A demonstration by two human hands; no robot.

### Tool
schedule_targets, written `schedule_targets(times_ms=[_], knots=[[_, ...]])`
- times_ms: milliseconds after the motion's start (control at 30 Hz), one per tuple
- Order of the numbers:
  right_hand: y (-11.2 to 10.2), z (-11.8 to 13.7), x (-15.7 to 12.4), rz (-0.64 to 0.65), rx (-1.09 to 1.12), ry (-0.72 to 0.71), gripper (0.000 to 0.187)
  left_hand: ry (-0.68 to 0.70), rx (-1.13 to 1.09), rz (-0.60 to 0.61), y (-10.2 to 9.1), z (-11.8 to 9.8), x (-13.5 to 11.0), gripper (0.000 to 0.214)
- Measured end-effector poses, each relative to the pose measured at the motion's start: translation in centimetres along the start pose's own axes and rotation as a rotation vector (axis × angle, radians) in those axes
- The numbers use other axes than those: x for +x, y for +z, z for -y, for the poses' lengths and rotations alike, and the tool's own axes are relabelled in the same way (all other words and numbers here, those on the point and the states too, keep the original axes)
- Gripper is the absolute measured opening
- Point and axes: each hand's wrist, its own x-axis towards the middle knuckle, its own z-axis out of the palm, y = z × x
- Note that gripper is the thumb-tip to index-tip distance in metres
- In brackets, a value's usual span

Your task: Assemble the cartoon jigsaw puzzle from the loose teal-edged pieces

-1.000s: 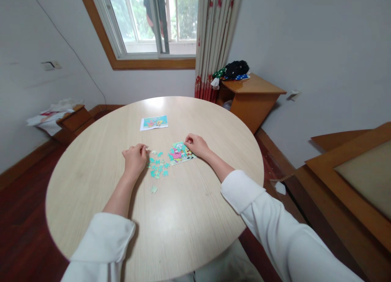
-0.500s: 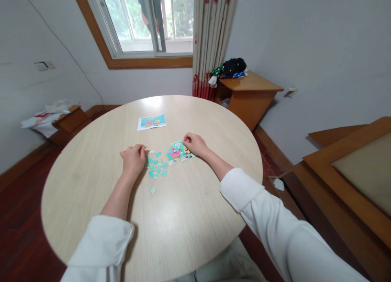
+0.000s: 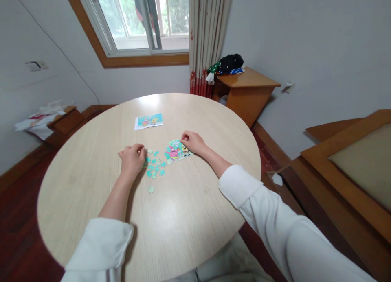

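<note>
A partly assembled jigsaw puzzle [image 3: 175, 150] with pink and yellow cartoon figures lies on the round table. My right hand [image 3: 193, 143] rests at its upper right edge, fingers pinched together and covering that corner; whatever they hold is hidden. Left of the puzzle is a scatter of loose turquoise and pale green puzzle pieces [image 3: 157, 167]. My left hand [image 3: 132, 160] is beside their left edge, thumb and fingers closed in a pinch, and its fingertips hide what is in them. One pale green piece [image 3: 150, 190] lies apart, nearer to me.
Farther back on the table [image 3: 91, 160] lies a printed picture sheet [image 3: 148, 121] with similar figures. Beyond the table stand a wooden cabinet [image 3: 249, 78] with cloths [image 3: 231, 64] on top, and a curtain [image 3: 204, 42] by the window. A wooden chair [image 3: 351, 168] is at the right.
The whole view has shifted slightly. A pale bit that showed at my left fingertips is no longer distinct. Both hands otherwise keep nearly the same place and pinch.
</note>
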Motion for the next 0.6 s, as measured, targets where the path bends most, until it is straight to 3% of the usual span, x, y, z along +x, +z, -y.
schedule_targets(times_ms=[600], knots=[[-0.34, 0.44, -0.17, 0.007, -0.007, 0.009, 0.003, -0.008, -0.127, 0.004, -0.17, -0.69, -0.19, 0.024]])
